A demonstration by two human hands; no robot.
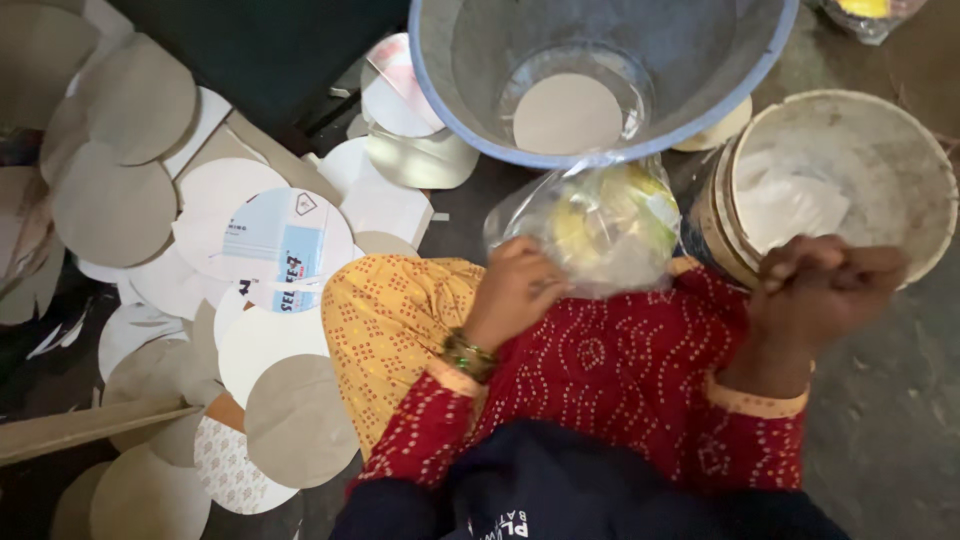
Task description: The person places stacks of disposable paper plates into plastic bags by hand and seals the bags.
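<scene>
My hands at the bag and the white bucket

My left hand (pixel 515 290) is closed on a clear plastic bag (pixel 590 225) with something yellow inside, and the bag lies on my lap, touching the blue tub (pixel 440 100). My right hand (pixel 825 290) is curled shut at the rim of the white bucket (pixel 930 190); I cannot tell if it holds anything. I think I am getting at the bag now, and opening it would need both hands on it. A clear bowl (pixel 575 100) with a round card sits in the tub. Many round card discs (pixel 300 420) lie on the floor (pixel 890 420) to my left.
</scene>
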